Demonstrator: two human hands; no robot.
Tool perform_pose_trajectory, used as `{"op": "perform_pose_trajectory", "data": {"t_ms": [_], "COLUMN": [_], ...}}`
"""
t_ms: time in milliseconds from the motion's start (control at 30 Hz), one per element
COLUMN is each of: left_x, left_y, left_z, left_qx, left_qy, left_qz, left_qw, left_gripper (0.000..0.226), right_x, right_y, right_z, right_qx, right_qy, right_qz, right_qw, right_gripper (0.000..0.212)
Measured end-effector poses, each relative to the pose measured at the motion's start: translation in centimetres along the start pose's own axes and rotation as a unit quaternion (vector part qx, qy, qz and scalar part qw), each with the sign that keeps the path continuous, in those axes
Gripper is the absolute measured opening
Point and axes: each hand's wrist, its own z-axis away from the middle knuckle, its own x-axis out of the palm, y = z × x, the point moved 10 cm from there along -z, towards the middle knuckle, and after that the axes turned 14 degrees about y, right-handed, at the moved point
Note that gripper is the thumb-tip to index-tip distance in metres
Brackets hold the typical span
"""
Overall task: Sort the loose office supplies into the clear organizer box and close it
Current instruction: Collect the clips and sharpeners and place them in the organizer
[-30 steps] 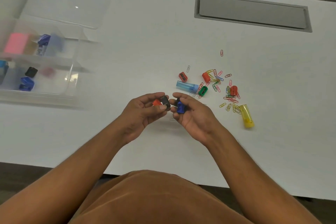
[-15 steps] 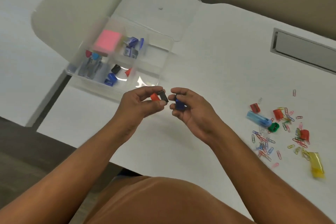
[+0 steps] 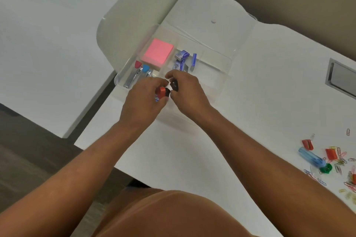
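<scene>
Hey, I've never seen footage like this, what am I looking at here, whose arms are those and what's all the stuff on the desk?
No machine here: a person wears a camera on the head, looking down at their own arms. The left hand grips small red and black sharpeners; the right hand pinches a dark one. Both hover over a clear organizer box on a white desk, holding pink sticky notes and blue staple boxes. Loose paper clips lie far right.

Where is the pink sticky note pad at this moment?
In the head view, the pink sticky note pad lies inside the clear organizer box, in a far-left compartment, beyond the left hand.
</scene>
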Motion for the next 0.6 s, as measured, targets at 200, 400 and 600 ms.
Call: {"op": "perform_pose_trajectory", "data": {"t_ms": [200,400,600], "left_x": [0.9,4.5,12.1], "left_y": [1.4,8.1,15.9], "left_z": [0.2,4.8,12.1], "left_qx": [0.035,0.121,0.174], "left_qy": [0.017,-0.021,-0.163], "left_qz": [-0.014,0.048,0.103], "left_qw": [0.999,0.991,0.966], "left_gripper": [0.055,0.048,0.037], "right_x": [-2.6,-10.6,-16.8], "right_y": [1.8,7.8,17.6], "right_z": [0.8,7.3,17.8], "right_qx": [0.049,0.148,0.258], "right_qy": [0.036,0.156,0.233], "right_qz": [-0.003,-0.097,-0.072], "right_qw": [0.998,0.972,0.935], "right_gripper": [0.047,0.029,0.02]}}
